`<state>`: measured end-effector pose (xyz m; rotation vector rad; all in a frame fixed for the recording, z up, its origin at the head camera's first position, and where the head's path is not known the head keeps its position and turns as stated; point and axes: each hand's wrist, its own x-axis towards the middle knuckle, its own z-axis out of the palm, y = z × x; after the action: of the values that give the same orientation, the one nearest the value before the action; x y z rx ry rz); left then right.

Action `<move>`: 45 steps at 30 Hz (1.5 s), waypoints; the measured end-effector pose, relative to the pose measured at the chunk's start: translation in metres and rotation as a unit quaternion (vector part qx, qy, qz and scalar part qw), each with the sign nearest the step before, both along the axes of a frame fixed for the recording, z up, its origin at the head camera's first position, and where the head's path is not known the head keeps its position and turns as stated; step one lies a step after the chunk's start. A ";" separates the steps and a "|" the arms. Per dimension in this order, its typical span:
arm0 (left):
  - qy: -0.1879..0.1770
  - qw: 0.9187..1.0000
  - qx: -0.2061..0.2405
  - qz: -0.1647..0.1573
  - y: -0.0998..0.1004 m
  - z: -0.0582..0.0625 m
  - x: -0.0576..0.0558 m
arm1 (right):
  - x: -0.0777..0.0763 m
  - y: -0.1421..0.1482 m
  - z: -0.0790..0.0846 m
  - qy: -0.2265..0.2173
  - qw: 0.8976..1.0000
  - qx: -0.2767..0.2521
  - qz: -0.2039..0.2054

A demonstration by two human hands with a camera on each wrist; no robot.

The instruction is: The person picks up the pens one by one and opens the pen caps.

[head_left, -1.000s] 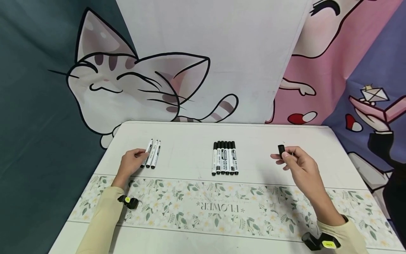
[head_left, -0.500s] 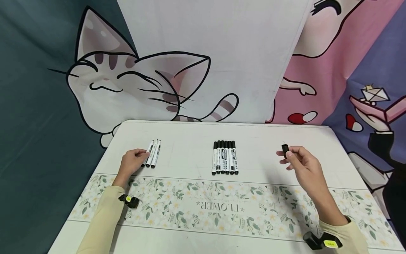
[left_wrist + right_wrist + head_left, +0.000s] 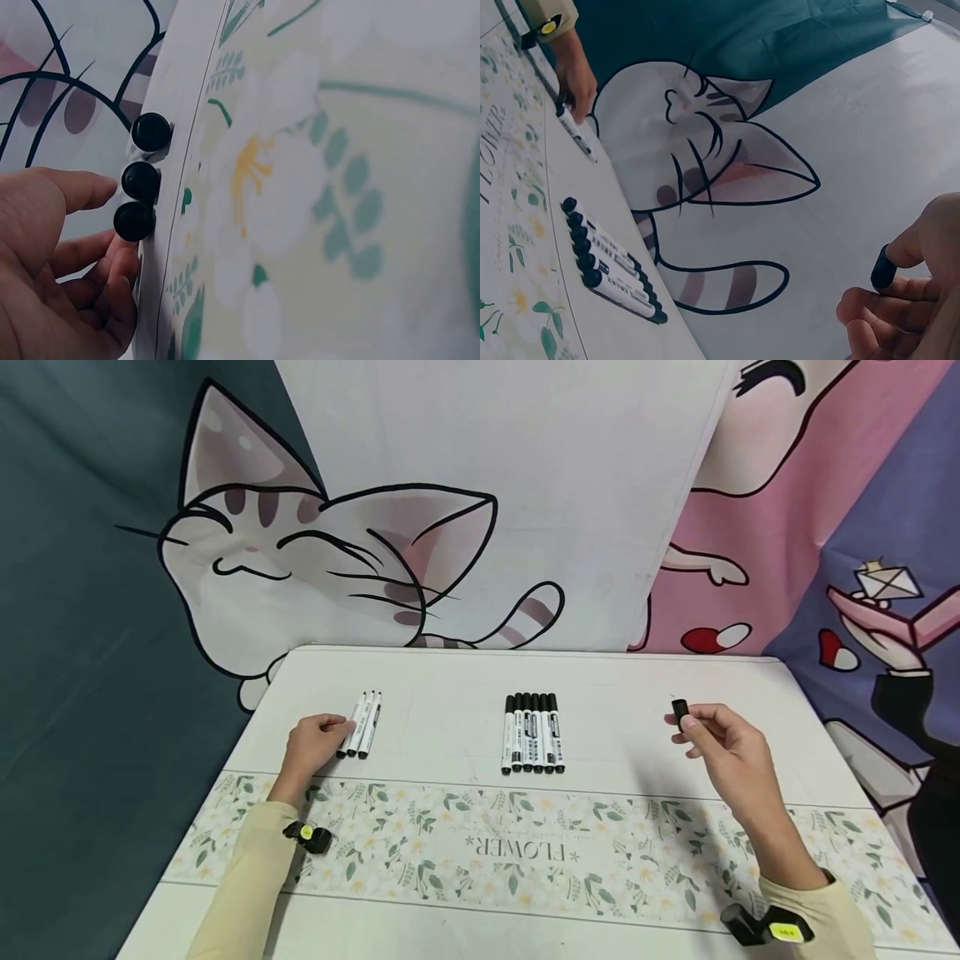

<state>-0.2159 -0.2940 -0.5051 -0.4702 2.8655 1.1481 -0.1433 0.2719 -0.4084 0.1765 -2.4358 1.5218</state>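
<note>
On the left of the table, my left hand (image 3: 315,745) pinches the leftmost uncapped marker (image 3: 135,221) of a row of three, near its middle. Thumb and fingers lie about it in the left wrist view, where the black ends face the camera. The other two uncapped markers (image 3: 369,727) lie alongside, tips pointing to the back. Off to the right, my right hand (image 3: 731,760) is raised above the table and holds a black marker cap (image 3: 680,713) between thumb and finger. The same cap (image 3: 884,268) shows in the right wrist view.
Several capped black markers (image 3: 532,732) lie side by side in mid-table. A floral strip (image 3: 420,852) crosses the white table (image 3: 450,681) in front of them. Behind the table hangs a cloth (image 3: 585,485) with cartoon animals.
The leftmost uncapped marker has shifted slightly right with my left hand, closer to its neighbours. My right hand has drifted right with the cap.
</note>
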 end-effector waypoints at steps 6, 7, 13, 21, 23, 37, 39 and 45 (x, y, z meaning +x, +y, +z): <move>0.024 1.000 -0.003 -0.015 0.004 0.003 0.006 | -0.001 0.005 -0.001 0.000 1.000 0.008 -0.028; 0.030 0.999 -0.006 -0.014 0.005 0.004 0.007 | -0.001 0.006 -0.001 0.001 0.999 0.010 -0.034; 0.091 0.996 -0.017 -0.005 0.017 0.011 0.011 | -0.003 0.009 0.001 0.000 0.998 0.020 -0.062; 0.218 0.972 -0.022 -0.082 0.044 0.030 0.018 | -0.011 0.018 0.002 -0.024 0.994 0.021 -0.101; 0.236 0.967 -0.018 -0.099 0.052 0.036 0.022 | -0.014 0.021 0.002 -0.029 0.993 0.023 -0.108; 0.260 0.946 -0.014 -0.195 0.096 0.049 0.049 | -0.037 0.053 -0.007 -0.083 0.986 -0.077 -0.120; 0.252 0.944 -0.017 -0.212 0.100 0.047 0.052 | -0.041 0.059 -0.010 -0.101 0.983 -0.088 -0.128; 0.235 0.942 -0.016 -0.237 0.111 0.043 0.055 | -0.055 0.075 -0.025 -0.156 0.971 -0.089 -0.159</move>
<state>-0.1612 -0.1833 -0.4621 0.5525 3.1001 1.2463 -0.1983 0.3473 -0.4333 -0.5016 -2.3787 1.7059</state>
